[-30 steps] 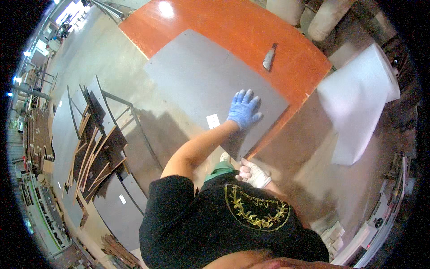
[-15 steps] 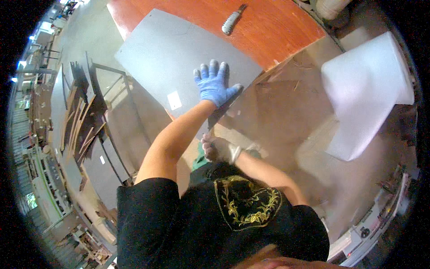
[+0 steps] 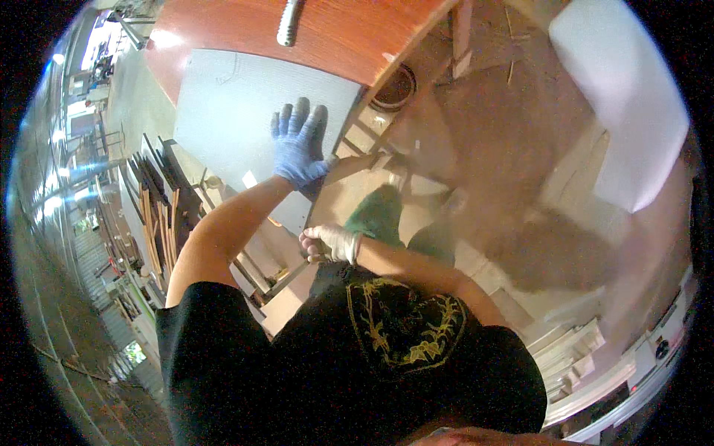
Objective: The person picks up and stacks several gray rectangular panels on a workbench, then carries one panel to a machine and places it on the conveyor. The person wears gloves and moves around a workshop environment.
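Observation:
A grey flat panel (image 3: 223,111) with a small white label (image 3: 250,179) lies partly on a reddish-brown wooden tabletop (image 3: 357,41), its near end reaching toward my body. My left hand (image 3: 299,147), in a blue glove with grey fingertips, rests flat on the panel close to its right edge, fingers spread. Beside the panel's near corner, close to my waist, is my right hand (image 3: 332,244) in a whitish glove. Its fingers are curled closed; what they grip, if anything, is too hidden to name. A utility knife (image 3: 288,24) with a pale ridged handle lies on the tabletop beyond the panel.
Several dark boards and wooden strips (image 3: 163,208) lean upright on the left. A large white sheet roll (image 3: 628,97) stands at the far right, over a brown floor (image 3: 513,171). A round dark container (image 3: 394,88) sits beside the tabletop's right edge.
The view has turned, so the tabletop, panel and knife sit further left. My left hand stays flat on the panel. My right hand stays closed by its near corner.

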`<state>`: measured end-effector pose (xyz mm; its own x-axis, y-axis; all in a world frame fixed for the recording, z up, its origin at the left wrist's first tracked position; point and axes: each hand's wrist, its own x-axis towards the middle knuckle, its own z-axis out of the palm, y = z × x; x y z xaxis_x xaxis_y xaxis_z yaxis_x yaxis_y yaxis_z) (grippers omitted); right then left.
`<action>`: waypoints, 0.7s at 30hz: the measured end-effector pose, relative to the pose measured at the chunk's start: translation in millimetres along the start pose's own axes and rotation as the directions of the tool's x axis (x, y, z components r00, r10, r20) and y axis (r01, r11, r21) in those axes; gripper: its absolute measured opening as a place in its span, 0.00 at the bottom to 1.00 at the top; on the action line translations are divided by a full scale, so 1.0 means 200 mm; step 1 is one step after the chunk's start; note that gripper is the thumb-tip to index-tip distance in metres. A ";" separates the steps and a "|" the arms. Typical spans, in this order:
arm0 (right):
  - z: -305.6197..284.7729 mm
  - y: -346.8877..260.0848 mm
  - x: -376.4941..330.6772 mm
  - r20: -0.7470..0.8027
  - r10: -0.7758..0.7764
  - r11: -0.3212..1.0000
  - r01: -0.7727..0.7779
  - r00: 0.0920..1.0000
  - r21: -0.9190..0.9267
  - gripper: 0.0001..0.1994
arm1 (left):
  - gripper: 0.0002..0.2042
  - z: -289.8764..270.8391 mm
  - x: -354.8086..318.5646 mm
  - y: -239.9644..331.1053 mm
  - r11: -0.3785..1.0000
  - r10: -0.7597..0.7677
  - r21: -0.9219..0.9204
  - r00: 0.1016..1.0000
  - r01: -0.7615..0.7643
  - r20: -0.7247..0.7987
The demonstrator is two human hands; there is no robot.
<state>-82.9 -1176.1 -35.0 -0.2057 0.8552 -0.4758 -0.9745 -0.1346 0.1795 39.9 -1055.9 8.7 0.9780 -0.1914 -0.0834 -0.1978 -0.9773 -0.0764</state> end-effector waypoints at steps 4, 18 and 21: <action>0.02 0.01 0.02 -0.011 -0.006 0.996 0.007 1.000 0.089 0.09 | 0.45 0.00 0.02 0.01 0.993 0.110 0.032 0.994 -0.110 -0.013; -0.12 0.01 -0.07 0.067 -0.542 0.786 0.534 0.838 -0.312 0.11 | 0.40 0.01 0.10 -0.06 0.995 0.084 -0.056 0.996 -0.085 -0.029; -0.12 -0.05 -0.21 0.043 -0.664 0.579 0.549 0.747 -0.603 0.14 | 0.41 0.04 0.10 -0.11 0.999 0.038 -0.025 0.997 -0.040 -0.068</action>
<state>-66.1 -1222.4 -36.6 0.4971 0.7495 -0.4371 -0.7309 0.0902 -0.6765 63.6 -1037.2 0.2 0.9720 -0.2340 -0.0190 -0.2347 -0.9709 -0.0485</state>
